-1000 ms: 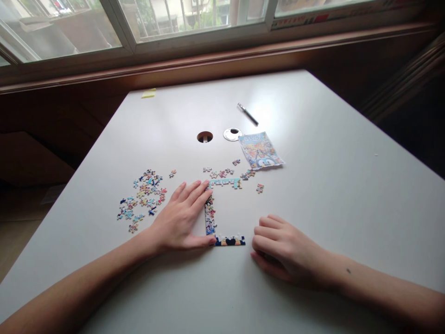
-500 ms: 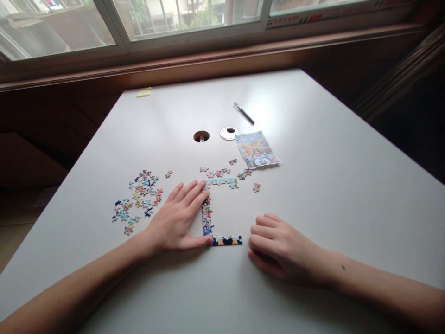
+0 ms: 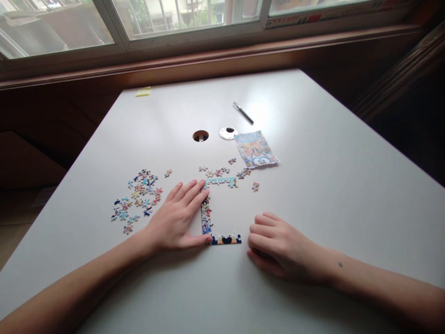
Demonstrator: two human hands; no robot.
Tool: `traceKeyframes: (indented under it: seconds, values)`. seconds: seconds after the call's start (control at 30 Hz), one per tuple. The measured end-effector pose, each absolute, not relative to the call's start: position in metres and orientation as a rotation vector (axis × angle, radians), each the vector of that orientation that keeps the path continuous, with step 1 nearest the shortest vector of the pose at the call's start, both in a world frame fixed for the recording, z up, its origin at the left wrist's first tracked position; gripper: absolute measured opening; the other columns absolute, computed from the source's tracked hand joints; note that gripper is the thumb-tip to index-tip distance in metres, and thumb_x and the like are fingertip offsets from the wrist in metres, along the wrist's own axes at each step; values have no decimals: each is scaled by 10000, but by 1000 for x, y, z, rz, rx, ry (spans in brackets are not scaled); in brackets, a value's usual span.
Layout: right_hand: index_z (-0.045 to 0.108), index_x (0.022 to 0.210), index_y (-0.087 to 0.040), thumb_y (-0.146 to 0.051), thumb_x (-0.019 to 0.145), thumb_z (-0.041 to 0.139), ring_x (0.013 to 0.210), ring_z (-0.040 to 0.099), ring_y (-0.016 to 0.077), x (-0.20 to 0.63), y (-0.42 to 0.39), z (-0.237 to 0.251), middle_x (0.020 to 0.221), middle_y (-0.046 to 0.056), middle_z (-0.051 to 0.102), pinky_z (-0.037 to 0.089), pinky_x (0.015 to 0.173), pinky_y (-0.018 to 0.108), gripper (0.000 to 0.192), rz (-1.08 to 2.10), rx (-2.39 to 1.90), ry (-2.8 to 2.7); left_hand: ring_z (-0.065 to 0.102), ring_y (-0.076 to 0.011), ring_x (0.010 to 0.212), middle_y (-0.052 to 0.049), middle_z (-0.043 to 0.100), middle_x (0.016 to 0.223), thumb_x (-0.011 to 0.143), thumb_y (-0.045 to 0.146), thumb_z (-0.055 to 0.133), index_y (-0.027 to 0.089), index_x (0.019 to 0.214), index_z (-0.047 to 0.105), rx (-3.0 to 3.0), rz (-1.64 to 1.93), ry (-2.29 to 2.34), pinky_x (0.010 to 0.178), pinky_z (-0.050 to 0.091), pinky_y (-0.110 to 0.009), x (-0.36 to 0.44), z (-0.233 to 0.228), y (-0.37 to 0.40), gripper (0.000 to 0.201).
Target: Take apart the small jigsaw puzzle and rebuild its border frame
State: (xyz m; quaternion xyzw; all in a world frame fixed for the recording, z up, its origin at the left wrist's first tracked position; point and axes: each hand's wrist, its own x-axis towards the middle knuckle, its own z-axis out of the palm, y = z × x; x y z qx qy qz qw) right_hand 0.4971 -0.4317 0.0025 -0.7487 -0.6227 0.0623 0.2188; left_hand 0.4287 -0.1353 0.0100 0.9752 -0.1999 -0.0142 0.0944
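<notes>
Three sides of a jigsaw puzzle border (image 3: pixel 226 239) lie joined on the white table, with the right side of the shape open. My left hand (image 3: pixel 176 215) rests flat at its left side, fingers spread. Its fingertips touch the upper left corner and its thumb the lower left corner. Just right of the bottom strip, my right hand (image 3: pixel 278 246) rests on the table with its fingers curled in. Anything inside those fingers is hidden. Several loose puzzle pieces (image 3: pixel 218 172) lie just above the top strip, and a single piece (image 3: pixel 255 186) lies to its right.
A spread of loose pieces (image 3: pixel 142 191) lies left of my left hand. Beyond the border are a picture sheet (image 3: pixel 256 148), a pen (image 3: pixel 243 113), a round metal cover (image 3: pixel 228 133) and a hole (image 3: pixel 200 136) in the table (image 3: pixel 333 185). A yellow note (image 3: pixel 143 92) sits near the far edge.
</notes>
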Motion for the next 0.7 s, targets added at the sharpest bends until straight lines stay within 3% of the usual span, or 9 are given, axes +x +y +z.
traceKeyframes:
  seconds: [0.7]
  values:
    - [421,734,-209,-212,937,504,690,362,157,498,-429,5,699,2,505,292,692,303,220,123,-2042,-1725,209,-352,1509,-155,200,1639,810,795,506,139,1531,323,2890,-34,-590,1244,130,-533,429,10,-137,992]
